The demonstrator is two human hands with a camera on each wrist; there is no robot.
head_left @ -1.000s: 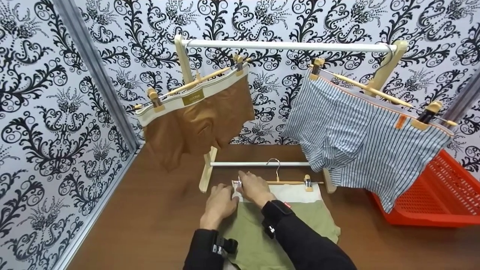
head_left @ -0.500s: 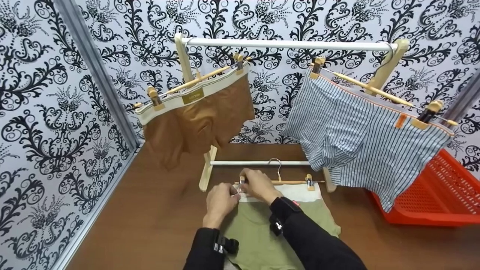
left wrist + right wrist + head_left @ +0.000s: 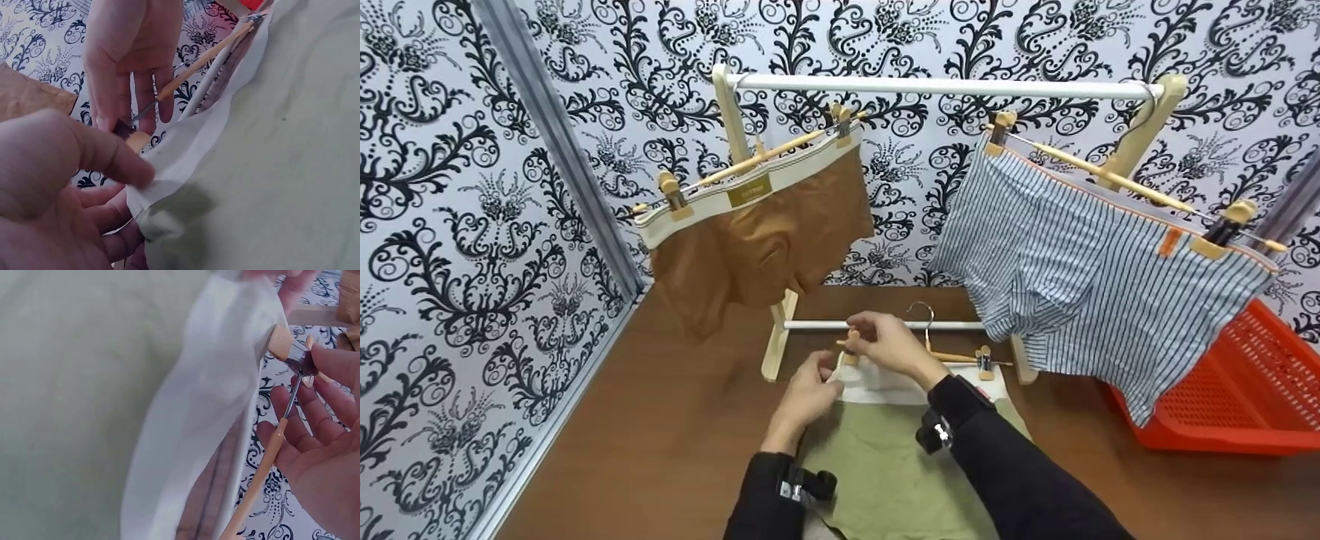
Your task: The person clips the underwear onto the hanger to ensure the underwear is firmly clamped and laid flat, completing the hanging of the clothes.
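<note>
Green boxer briefs (image 3: pixel 900 457) with a white waistband (image 3: pixel 885 386) lie before me, their top edge lifted at the left. A wooden clip hanger (image 3: pixel 952 358) runs along the waistband. My right hand (image 3: pixel 892 345) holds its left clip (image 3: pixel 280 342) between thumb and fingers; that clip is on the waistband near the corner. Its right clip (image 3: pixel 985 363) sits at the band's other end. My left hand (image 3: pixel 806 397) is at the left corner of the waistband, thumb (image 3: pixel 132 166) in front of the cloth and fingers behind it. Cloth partly hides those fingers.
A wooden rack with a white top rail (image 3: pixel 945 86) stands behind. Brown boxer briefs (image 3: pixel 765 240) hang at its left, striped ones (image 3: pixel 1080 247) at its right, both close above the work. A red basket (image 3: pixel 1222 397) is on the brown table (image 3: pixel 660 450) at right.
My right hand has moved up and back, raising the hanger's left end and the waistband with it. My left hand has followed slightly upward, and the left clip now shows on the white band.
</note>
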